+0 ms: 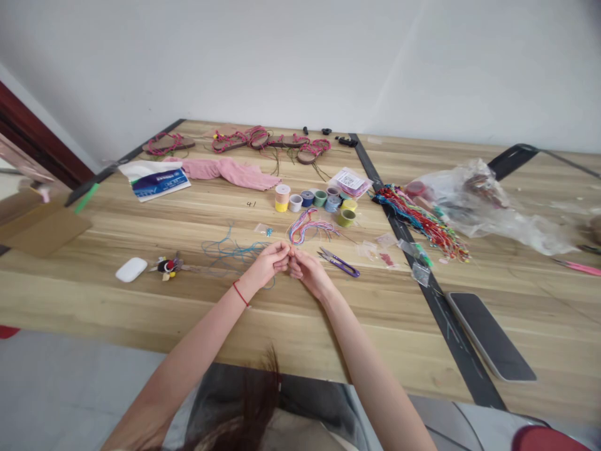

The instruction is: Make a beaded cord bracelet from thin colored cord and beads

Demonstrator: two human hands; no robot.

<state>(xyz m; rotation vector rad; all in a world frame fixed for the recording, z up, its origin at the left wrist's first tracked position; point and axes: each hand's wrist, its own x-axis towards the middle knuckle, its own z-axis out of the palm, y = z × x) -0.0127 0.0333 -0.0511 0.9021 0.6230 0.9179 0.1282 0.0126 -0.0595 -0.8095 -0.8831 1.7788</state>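
Observation:
My left hand (268, 264) and my right hand (306, 269) meet above the table, thumbs and fingertips pinched together. Thin blue cord (235, 252) lies in loose loops on the table and runs up to my left hand, which is closed on it. What sits between my right fingertips is too small to make out. Just right of my right hand are purple-handled thread snips (345, 264). A bundle of pink, white and blue cords (303, 227) lies beyond my fingers, beside a small bag of blue beads (265, 230).
Several thread spools (320, 199) stand behind the cords. Further back are a pink cloth (230, 172), a tissue pack (157, 181) and corded sandals (230, 141). A white case (131, 269) is at left; colourful braided cords (425, 219), plastic bags (493, 200) and a phone (491, 336) are at right.

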